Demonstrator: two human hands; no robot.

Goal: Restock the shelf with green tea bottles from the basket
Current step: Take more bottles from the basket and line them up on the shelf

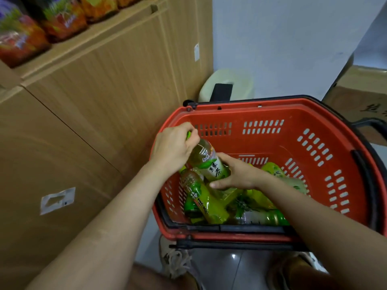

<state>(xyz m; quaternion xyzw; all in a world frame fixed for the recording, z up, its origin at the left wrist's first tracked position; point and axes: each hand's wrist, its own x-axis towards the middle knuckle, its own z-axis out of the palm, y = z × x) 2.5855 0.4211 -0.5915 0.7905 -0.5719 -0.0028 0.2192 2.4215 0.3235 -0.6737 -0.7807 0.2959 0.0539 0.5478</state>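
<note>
The left hand (173, 147) curls round the neck of 1 green tea bottle (209, 162), and the right hand (236, 174) holds its bottom end, so both hands have the same bottle. It lies tilted at the 9 o'clock side of the red basket (272, 143), just above the other bottles (209, 206) piled near 7 o'clock. The bottle looks full, so I think it is a bit heavy. It is smooth plastic, so it may slip, and it may bend in a little if you squeeze hard. A good place to hold it is the neck under the cap (188, 135), or round the middle on the label. The left hand covers most of the cap, and the right hand hides the bottom. The right arm lies over some of the pile, so I cannot count the bottles. At 10 o'clock there are cardboard boxes (94, 101) and blurry snack bags (21, 38), but I cannot see a place for tea on any shelf
</note>
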